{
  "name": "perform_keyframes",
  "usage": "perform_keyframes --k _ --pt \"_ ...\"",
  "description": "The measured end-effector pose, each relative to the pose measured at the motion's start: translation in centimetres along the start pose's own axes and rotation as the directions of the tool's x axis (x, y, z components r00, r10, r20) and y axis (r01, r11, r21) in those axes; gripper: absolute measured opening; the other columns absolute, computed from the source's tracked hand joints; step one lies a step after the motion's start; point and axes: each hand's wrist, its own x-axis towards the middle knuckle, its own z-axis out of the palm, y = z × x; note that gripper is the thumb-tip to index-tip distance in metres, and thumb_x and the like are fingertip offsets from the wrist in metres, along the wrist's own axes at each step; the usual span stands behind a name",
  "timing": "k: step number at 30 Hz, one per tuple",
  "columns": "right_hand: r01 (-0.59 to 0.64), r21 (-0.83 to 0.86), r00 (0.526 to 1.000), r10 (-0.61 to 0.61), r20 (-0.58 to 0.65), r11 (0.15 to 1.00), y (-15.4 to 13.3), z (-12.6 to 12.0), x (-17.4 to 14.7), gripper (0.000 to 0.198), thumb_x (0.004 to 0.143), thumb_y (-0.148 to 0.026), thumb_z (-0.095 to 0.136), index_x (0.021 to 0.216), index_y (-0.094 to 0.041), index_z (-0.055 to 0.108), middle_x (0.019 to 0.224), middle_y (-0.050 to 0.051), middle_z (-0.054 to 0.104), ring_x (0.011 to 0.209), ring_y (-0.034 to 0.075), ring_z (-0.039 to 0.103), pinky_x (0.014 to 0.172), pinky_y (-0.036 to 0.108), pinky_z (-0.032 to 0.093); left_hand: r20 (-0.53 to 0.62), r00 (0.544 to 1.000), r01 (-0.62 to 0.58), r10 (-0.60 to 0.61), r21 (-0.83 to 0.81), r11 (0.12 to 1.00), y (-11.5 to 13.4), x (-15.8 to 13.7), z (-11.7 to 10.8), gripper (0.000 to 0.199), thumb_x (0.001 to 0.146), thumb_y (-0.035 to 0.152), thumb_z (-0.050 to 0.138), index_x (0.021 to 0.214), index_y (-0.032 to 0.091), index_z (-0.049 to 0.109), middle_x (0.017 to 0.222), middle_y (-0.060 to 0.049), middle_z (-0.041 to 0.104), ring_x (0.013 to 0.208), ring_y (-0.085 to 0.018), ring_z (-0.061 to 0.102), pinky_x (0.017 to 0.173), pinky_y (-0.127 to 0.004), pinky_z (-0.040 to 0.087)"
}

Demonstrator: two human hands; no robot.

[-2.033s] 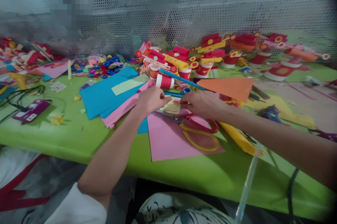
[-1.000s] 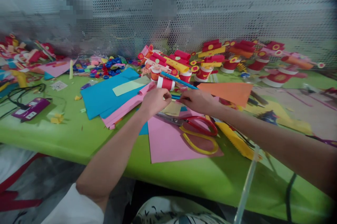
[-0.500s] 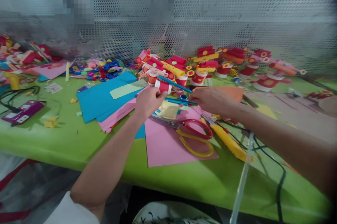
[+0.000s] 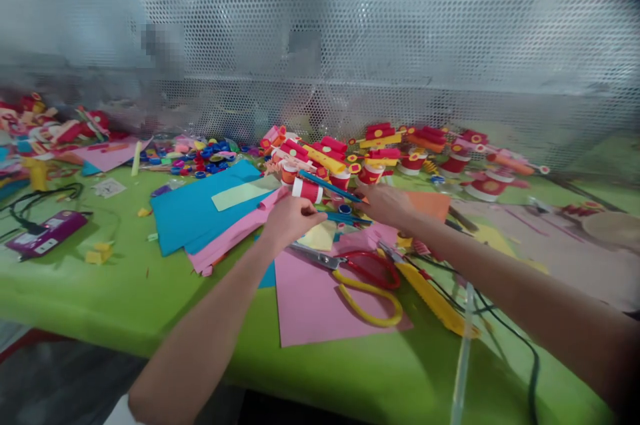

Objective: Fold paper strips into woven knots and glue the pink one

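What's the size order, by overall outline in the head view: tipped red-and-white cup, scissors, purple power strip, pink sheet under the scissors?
Largest to smallest:
1. pink sheet
2. scissors
3. purple power strip
4. red-and-white cup

The cup lies farther back, which shrinks it somewhat.

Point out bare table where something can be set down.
Bare: green table at left front, between yellow scraps, blue sheets and left arm; also in front of the pink sheet. Crowded: around left hand and right hand, with blue strips, cup and scissors; behind, models.
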Motion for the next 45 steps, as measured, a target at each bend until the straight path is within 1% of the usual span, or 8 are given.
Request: perform_keyframes --k 7,14,23,31,36,39,42,45 --pt "-0.013 0.081 1.000 0.013 -0.001 0.997 0.0 0.1 0.7 0.030 0.097 -0.037 0.062 0.119 -0.017 0.065 0.119 0.008 0.067 0.103 0.022 0.067 0.089 0.044 0.056 0.096 0.994 0.085 -0.052 -0.383 0.920 -0.7 0.5 1.3 0.032 0.074 0.048 0.077 0.082 0.017 0.075 0.074 -0.003 0.069 0.062 -0.014 0.055 0.058 -0.026 0.040" --pt "0.030 0.339 0.993 0.010 -0.115 0.940 -1.2 -3.8 -2.0 0.016 0.095 -0.027 0.055 0.095 -0.018 0.067 0.094 0.011 0.073 0.090 0.025 0.067 0.074 0.034 0.049 0.207 0.974 0.212 -0.096 -0.669 0.712 -0.1 0.3 2.3 0.051 0.064 0.050 0.086 0.102 0.017 0.075 0.100 -0.009 0.072 0.080 -0.016 0.065 0.075 -0.031 0.049" --pt "0.081 0.839 0.995 -0.098 -0.034 0.538 -5.0 -5.4 -8.4 0.025 0.093 -0.044 0.053 0.090 -0.020 0.058 0.077 0.003 0.072 0.053 0.012 0.063 0.049 0.025 0.053 0.134 0.991 0.110 0.019 -0.879 0.465 3.0 -1.3 3.3 0.047 0.063 0.053 0.087 0.093 0.018 0.076 0.094 -0.007 0.075 0.086 -0.018 0.070 0.082 -0.033 0.053" --pt "-0.017 0.946 0.985 0.167 -0.039 0.323 -5.8 -4.6 -12.3 0.033 0.087 -0.049 0.065 0.077 -0.018 0.062 0.062 0.000 0.065 0.044 0.009 0.054 0.043 0.022 0.045 0.128 0.990 0.144 -0.066 -0.881 0.451 4.2 -2.0 2.6 0.040 0.062 0.046 0.090 0.081 0.015 0.074 0.073 -0.002 0.073 0.065 -0.014 0.069 0.063 -0.025 0.054" --pt "0.001 0.963 0.946 0.312 -0.088 0.269 -5.3 -5.5 -15.1 0.032 0.093 -0.048 0.059 0.097 -0.017 0.067 0.069 0.000 0.067 0.048 0.009 0.054 0.048 0.022 0.046 0.172 0.978 0.206 -0.117 -0.874 0.439 4.6 -2.2 1.9 0.041 0.060 0.043 0.091 0.082 0.016 0.071 0.068 0.002 0.071 0.056 -0.009 0.066 0.051 -0.018 0.049" --pt "0.004 0.918 0.868 0.455 -0.200 0.397 -3.2 -5.9 -18.7 0.034 0.095 -0.043 0.055 0.112 -0.016 0.066 0.075 0.003 0.069 0.055 0.011 0.058 0.053 0.022 0.047 0.137 0.979 0.188 -0.154 -0.897 0.401 4.6 -2.0 1.5 0.040 0.057 0.038 0.093 0.082 0.017 0.069 0.063 0.005 0.068 0.051 -0.007 0.063 0.049 -0.016 0.050" --pt "-0.133 0.648 0.953 0.277 -0.125 0.750 -1.7 -4.9 -23.9 0.026 0.095 -0.033 0.056 0.108 -0.020 0.072 0.083 0.005 0.074 0.067 0.016 0.066 0.060 0.025 0.048 0.139 0.975 0.197 -0.175 -0.905 0.378 4.7 -2.0 1.4 0.039 0.058 0.037 0.093 0.082 0.018 0.068 0.062 0.006 0.066 0.050 -0.007 0.062 0.048 -0.016 0.052" --pt "-0.085 0.401 0.995 0.098 -0.012 0.912 -1.6 -2.6 -28.2 0.024 0.096 -0.024 0.054 0.110 -0.022 0.073 0.102 0.007 0.075 0.083 0.020 0.070 0.069 0.028 0.049 0.147 0.968 0.217 -0.202 -0.898 0.383 4.8 -2.4 1.5 0.039 0.058 0.034 0.093 0.083 0.018 0.069 0.061 0.006 0.066 0.049 -0.006 0.061 0.047 -0.015 0.052"
